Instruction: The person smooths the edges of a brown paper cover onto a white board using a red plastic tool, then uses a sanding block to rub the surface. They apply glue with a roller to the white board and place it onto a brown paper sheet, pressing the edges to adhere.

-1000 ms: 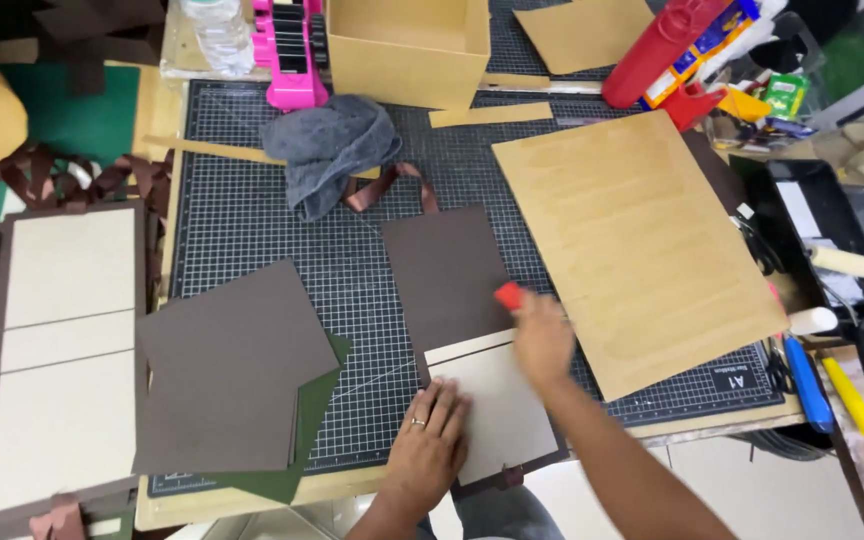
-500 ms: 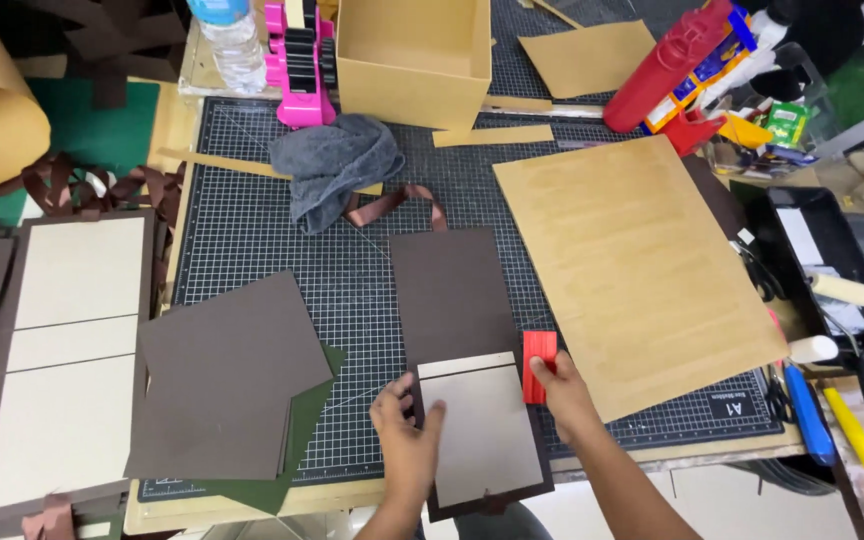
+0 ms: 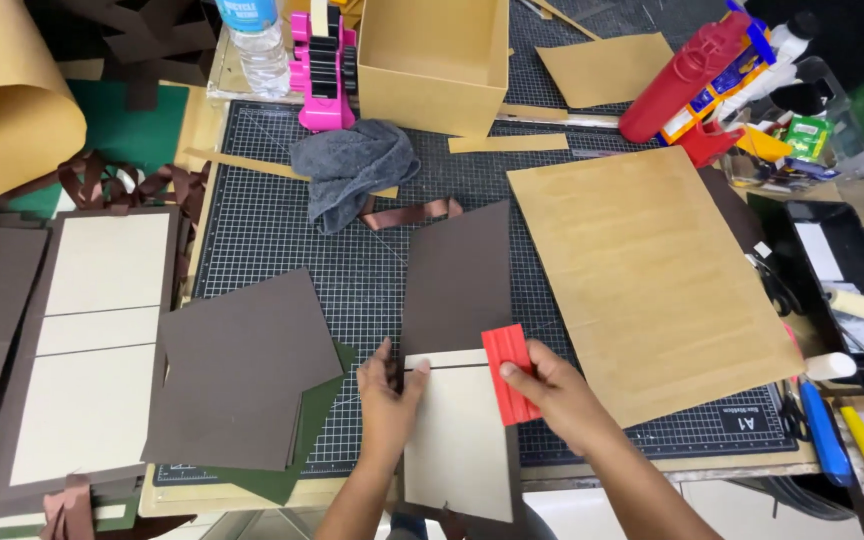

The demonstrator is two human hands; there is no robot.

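Observation:
A dark brown paper sheet (image 3: 457, 280) lies on the gridded cutting mat (image 3: 272, 220), with cream boards (image 3: 457, 440) laid on its near half. My left hand (image 3: 387, 400) rests on the sheet's left edge, fingers against the boards. My right hand (image 3: 557, 395) holds a red ribbed scraper (image 3: 509, 372) upright on the right edge of the boards. The near end of the sheet hangs over the table's front edge.
A large tan board (image 3: 652, 280) lies right of the sheet. Brown sheets (image 3: 242, 370) and a board-lined cover (image 3: 92, 340) lie left. A grey cloth (image 3: 352, 170), pink tool (image 3: 322, 65), cardboard box (image 3: 437, 60), water bottle (image 3: 252, 40) and red bottle (image 3: 682, 75) stand at the back.
The cream boards and sheet have shifted up onto the mat. My right hand with the red scraper moved from above the boards to their right edge; my left hand moved up to the left edge.

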